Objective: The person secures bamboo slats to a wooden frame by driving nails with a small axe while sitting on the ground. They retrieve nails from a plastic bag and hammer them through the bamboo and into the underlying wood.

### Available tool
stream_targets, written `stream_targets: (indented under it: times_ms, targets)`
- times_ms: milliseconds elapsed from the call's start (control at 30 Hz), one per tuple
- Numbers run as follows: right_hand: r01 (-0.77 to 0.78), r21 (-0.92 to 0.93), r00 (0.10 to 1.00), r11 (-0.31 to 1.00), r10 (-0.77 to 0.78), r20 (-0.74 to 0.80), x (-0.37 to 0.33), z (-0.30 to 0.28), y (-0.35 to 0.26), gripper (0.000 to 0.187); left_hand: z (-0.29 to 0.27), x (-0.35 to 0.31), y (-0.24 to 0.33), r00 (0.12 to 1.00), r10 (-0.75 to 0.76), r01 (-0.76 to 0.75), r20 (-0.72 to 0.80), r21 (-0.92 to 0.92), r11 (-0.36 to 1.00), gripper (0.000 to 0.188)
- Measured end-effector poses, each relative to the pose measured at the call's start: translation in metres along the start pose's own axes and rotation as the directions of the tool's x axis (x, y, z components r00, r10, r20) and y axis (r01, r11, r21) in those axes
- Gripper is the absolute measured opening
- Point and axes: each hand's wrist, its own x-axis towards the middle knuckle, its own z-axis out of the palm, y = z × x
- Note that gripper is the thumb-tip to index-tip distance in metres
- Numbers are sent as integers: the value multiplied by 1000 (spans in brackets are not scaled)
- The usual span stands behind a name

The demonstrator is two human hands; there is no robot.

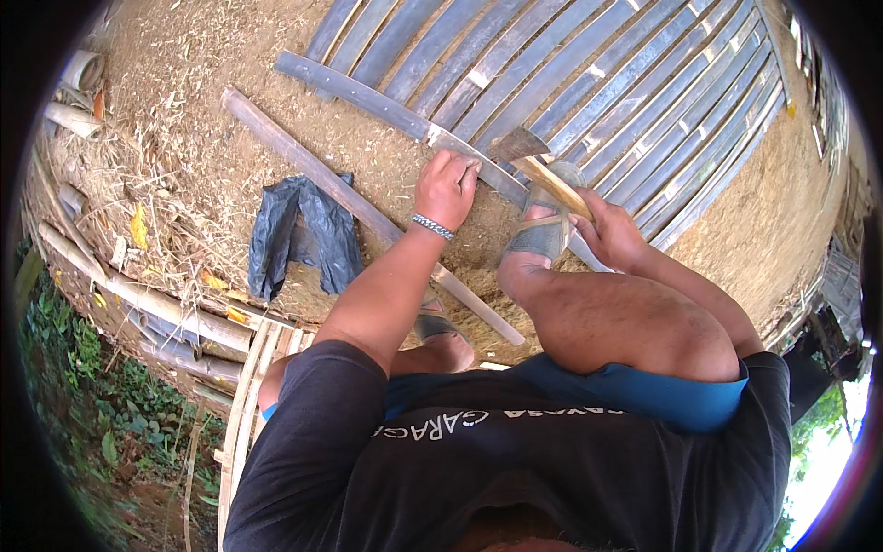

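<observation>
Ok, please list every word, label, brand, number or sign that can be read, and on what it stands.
Black fabric shirt: white capital letters across the chest, some distorted by folds; I do not copy the wording.
Wooden-handled metal hatchet, black plastic bag: no readable text.

Soft daylight, ground [184,64] around left hand [448,189] evenly lit, blown-out white glare [835,465] far below-right of right hand [612,232], slats [596,70] bowed beyond both hands, hands fairly sharp, black fisheye rim [28,55].

The left arm [386,281] reached forward, the left hand [446,193] turned knuckles up, its fingers [449,159] seemingly curled under; the right arm [690,283] slanted inward, the right hand [614,232] closed in a grip.
</observation>
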Motion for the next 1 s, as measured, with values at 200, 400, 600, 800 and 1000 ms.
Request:
stream_targets:
  times_ms: [200,400,600,800,1000]
  targets:
    - [307,-143,933,941,-327,-148,1,8,16,48,0,-2,-1,998,-69,69,7,-12,998,7]
    - [385,-268,894,883,-429,-131,13,18,22,52,0,-2,-5,996,-83,84,11,-76,994,10]
    - [290,-318,946,903,-321,-51,26,0,16,49,0,-3,-5,996,-83,81,-19,-55,995,12]
    - [284,-406,951,868,-310,3,35,-3,26,61,2,-6,-10,999,-39,39,-3,-61,997,20]
    - [431,-290,888,854,-459,-32,31,-14,29,57,-7,-4,-2,992,-119,122,45,-94,988,16]
